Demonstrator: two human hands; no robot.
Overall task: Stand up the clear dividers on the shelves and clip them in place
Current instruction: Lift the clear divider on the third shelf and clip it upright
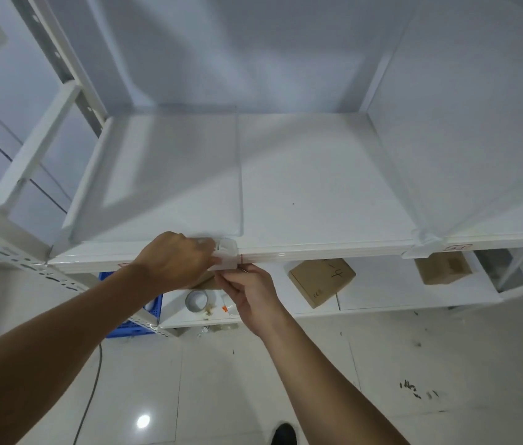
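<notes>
A clear divider [240,175] stands upright across the middle of the white shelf [318,194], running from the back wall to the front edge. At its front end sits a translucent clip [228,256] on the shelf lip. My left hand [176,260] grips the clip from the left and above. My right hand [250,293] pinches the clip's lower part from below the lip. Another clear divider [407,175] stands at the right, held by its own clip [427,240].
White slotted uprights [6,255] frame the rack at left. On the lower shelf lie two cardboard boxes [321,281] [443,266], a roll of grey tape [196,299] and small bits. A blue crate [132,326] stands below on the tiled floor.
</notes>
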